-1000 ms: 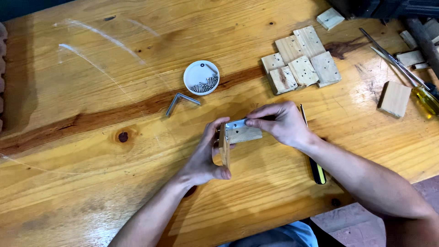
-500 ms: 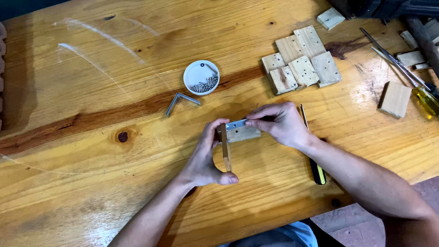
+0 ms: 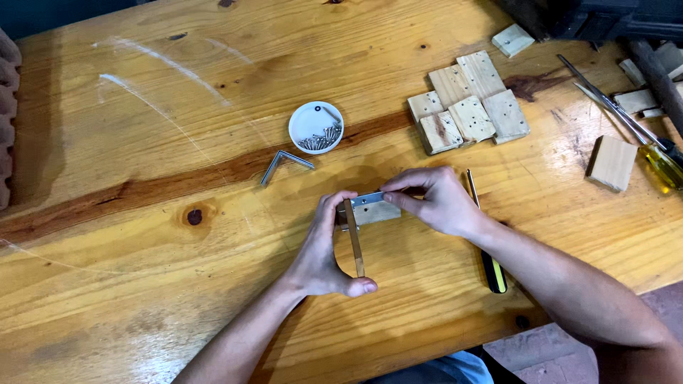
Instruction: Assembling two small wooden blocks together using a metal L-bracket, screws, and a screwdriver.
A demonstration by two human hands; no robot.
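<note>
You had the bracket (image 3: pixel 366 200) pinched on the blocks (image 3: pixel 370 213) at mid-table (image 3: pixel 142 284). Your left hand (image 3: pixel 324 252) gripped the upright block, your right hand (image 3: pixel 434 200) its fingers closed on the bracket. A loose grip could have let it slide askew, I judged.

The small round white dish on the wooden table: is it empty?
No: the small round white dish holds a heap of small metal screws along its lower right side.
</note>
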